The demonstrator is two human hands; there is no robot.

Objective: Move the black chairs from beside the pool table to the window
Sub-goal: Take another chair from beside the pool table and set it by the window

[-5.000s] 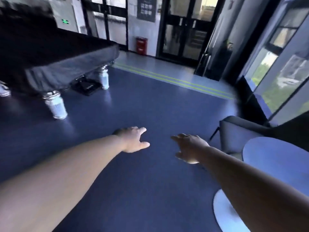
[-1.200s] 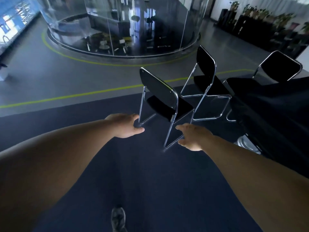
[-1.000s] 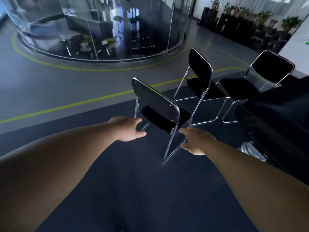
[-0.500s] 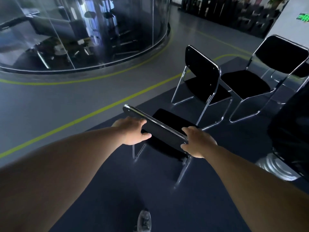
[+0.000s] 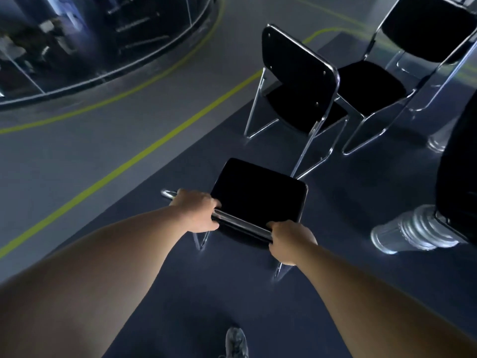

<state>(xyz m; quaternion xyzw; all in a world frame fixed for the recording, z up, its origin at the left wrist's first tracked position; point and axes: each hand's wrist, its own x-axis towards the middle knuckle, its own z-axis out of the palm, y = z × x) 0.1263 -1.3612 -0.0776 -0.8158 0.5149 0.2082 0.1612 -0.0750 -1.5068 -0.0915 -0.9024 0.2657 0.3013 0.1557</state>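
View from a head camera, looking down past two bare forearms at a black padded chair with a chrome tube frame [image 5: 258,200]. The chair is seen from behind and above. It sits on the dark blue floor mat [image 5: 258,306], near the pool table and to its left, beside the table's nearest leg.

The left hand [image 5: 196,213] grips the left end of the chair's top back rail, with fingers curled over the chrome tube and the thumb beneath. The right hand [image 5: 291,241] grips the right end of the same rail, its fingers wrapped closed round it. Both hands hold the rail firmly, and a stretch of bare tube shows between them. Whether the chair's feet touch the mat or hang just clear of it cannot be told.

Only a slice of the pool table under its black cloth cover [image 5: 456,164] shows, at the right edge of the view. Below it stands a ribbed, silver turned leg [image 5: 413,231].

A second black chair of the same kind [image 5: 296,81] stands upright to the left of the table and farther away, with its back towards the camera. A third matching black chair [image 5: 374,83] stands close beside the table's far end, its seat facing the camera.

Well to the left of the table, a yellow-green line [image 5: 144,153] runs across grey floor. Beyond it, a curved glass wall [image 5: 90,34] rises. At the bottom of the view, left of the table, is the toe of a grey shoe [image 5: 236,342].
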